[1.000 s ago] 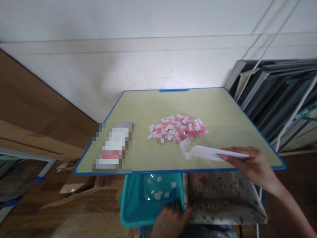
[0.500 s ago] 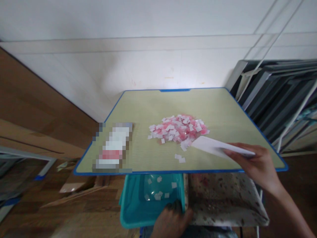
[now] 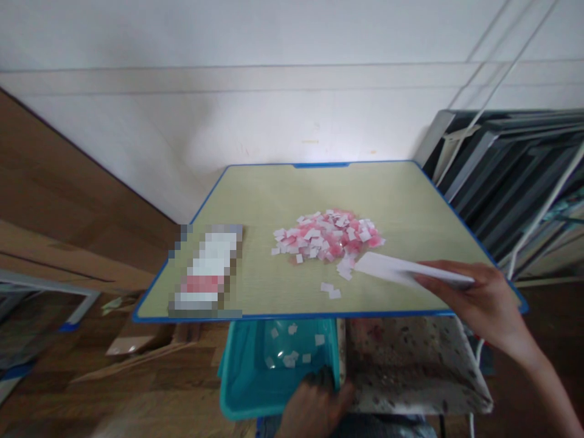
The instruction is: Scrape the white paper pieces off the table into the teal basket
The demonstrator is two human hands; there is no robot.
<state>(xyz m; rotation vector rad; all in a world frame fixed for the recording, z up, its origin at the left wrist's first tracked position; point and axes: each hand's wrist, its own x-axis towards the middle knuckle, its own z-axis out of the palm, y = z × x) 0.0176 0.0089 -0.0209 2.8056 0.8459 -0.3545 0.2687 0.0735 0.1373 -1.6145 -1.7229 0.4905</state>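
Observation:
My right hand [image 3: 483, 301] is closed around one end of a flat white strip, like stiff paper or card [image 3: 396, 267]. The strip's far end is beside the lower right edge of a heap of small white and pink paper squares [image 3: 326, 234]. Two loose squares [image 3: 331, 291] lie nearer the table's front edge. Below that edge, my left hand [image 3: 314, 398] curls its fingers over the near right rim of a teal plastic bin [image 3: 241, 398]. Several white squares lie on the bin's bottom. My left fingertips are partly hidden and dark.
The pale folding table [image 3: 401, 188] has a blue edge and stands against a white wall. A blurred-out flat item [image 3: 210, 267] lies on its left. A stained, cloth-like padded surface [image 3: 410, 365] is right of the bin. Dark panels [image 3: 515, 164] lean at right; cardboard [image 3: 82, 201] stands at left.
My right hand and the white strip have shifted slightly to the right and down. The view has moved a little. My left hand stays on the bin rim.

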